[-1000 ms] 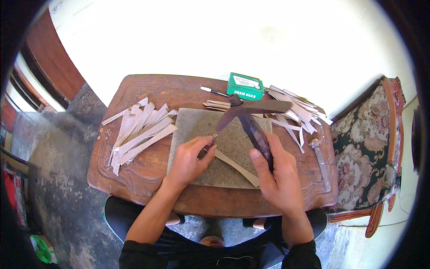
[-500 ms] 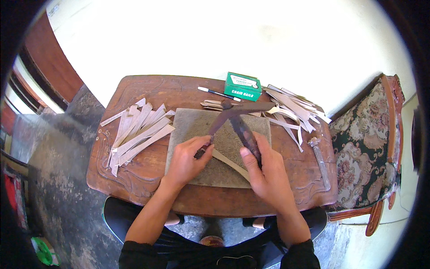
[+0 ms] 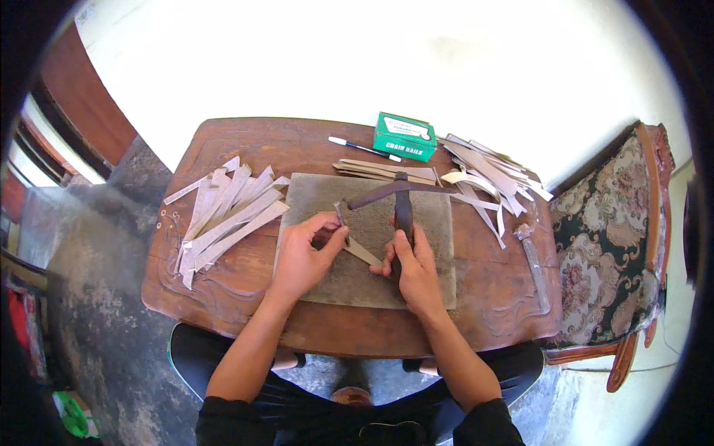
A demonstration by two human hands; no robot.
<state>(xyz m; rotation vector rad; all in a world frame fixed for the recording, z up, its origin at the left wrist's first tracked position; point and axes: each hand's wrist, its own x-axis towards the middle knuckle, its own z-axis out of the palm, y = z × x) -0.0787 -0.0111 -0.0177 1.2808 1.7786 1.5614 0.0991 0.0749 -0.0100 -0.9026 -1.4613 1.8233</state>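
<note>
My left hand (image 3: 303, 253) pinches a short, dark metal punch (image 3: 341, 214) upright over the grey slab (image 3: 320, 192). Beneath it a pale, tapered strip (image 3: 363, 253) lies slantwise, partly hidden by my left fingers. My right hand (image 3: 418, 271) is closed round the dark handle of a hammer (image 3: 403, 215). The hammer's long, curved head spreads to both sides above the slab, its left end near the punch top but apart from it. My right fingertips are beside the strip's near end; whether they touch it I cannot tell.
Several pale strips are heaped on the wooden table (image 3: 357, 338): a left pile (image 3: 230, 215), a right pile (image 3: 491, 175), and a small stack (image 3: 379, 169) behind. A green box (image 3: 405, 137), a pen (image 3: 364, 149) and another hammer (image 3: 533, 267) lie around. A flowered chair (image 3: 606, 245) stands right.
My right hand has moved left, bringing the hammer handle more upright in view. The hammer head has shifted right, uncovering the punch top. The strip's near end has moved up and left.
</note>
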